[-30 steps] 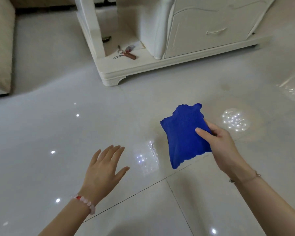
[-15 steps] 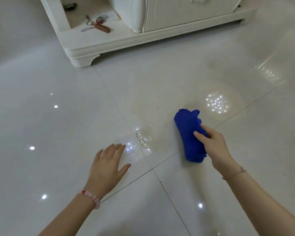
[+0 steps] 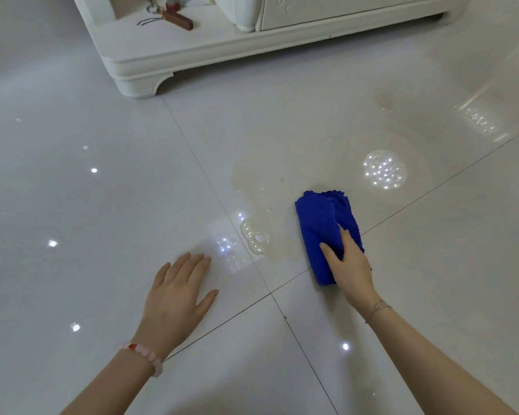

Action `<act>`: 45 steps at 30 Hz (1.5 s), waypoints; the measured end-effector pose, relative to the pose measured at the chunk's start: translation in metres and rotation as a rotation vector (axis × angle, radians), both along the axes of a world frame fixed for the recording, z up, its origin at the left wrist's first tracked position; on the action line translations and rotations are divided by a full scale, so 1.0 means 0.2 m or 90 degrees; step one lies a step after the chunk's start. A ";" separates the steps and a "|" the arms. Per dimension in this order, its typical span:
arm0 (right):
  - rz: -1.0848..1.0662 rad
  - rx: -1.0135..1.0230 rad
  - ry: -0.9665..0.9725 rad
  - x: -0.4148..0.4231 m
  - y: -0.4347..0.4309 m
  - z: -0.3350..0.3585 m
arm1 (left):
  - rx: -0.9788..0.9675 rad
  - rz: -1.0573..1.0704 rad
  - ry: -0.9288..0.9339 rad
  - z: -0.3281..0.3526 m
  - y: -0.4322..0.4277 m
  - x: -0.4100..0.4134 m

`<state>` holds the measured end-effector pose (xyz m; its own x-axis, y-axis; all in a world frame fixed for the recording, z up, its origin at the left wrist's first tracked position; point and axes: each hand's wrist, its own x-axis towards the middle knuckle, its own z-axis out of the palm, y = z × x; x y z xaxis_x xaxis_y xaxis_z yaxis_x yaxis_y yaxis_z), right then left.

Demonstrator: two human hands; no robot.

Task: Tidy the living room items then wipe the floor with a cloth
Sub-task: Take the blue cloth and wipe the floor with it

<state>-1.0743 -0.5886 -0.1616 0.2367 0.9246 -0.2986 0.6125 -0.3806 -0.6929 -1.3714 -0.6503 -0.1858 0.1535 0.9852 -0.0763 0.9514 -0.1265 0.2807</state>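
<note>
Wiping stage, judging by the cloth (image 3: 324, 232) already down on the floor (image 3: 102, 205). Bunched into a thick blue wad, lying just right of the spill (image 3: 261, 235), its far end level with the puddle's upper reach: placed, probably, to sweep leftward through the wet patch. Right hand (image 3: 349, 265) pressing on the near end of the cloth, thumb on the left flank, fingers (image 3: 346, 235) curled over the top, pinching the folds so the wad keeps its shape under pressure. Left hand (image 3: 176, 295) flat on the tile, fingers spread, holding nothing; likely a prop to carry body weight while crouched low. Puddle glossy, spanning the tile joint, clear of both hands. Cabinet (image 3: 192, 52) well beyond, keys (image 3: 174, 16) on its low shelf. Main risk: pushing liquid wider instead of soaking it up.
</note>
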 end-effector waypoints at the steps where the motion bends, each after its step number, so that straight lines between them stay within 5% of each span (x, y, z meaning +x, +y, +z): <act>1: -0.006 -0.003 0.002 -0.01 0.00 -0.01 | 0.002 -0.004 0.003 -0.01 0.01 0.00; 8: 0.002 0.008 -0.013 -0.11 -0.03 -0.06 | -0.013 -0.032 0.036 -0.07 0.05 -0.01; 16: 0.216 0.059 -0.027 -0.30 -0.08 -0.06 | -0.022 -0.049 0.041 -0.09 0.07 0.00; 26: 0.040 0.042 -0.022 -0.12 -0.01 -0.04 | -0.016 -0.054 0.048 -0.10 0.07 -0.03; 35: 0.217 0.069 -0.049 -0.36 -0.02 -0.10 | -0.035 -0.059 0.071 -0.12 0.07 -0.03; 45: -0.030 0.037 -0.061 -0.17 0.19 -0.05 | 0.012 -0.047 0.047 -0.09 0.09 -0.03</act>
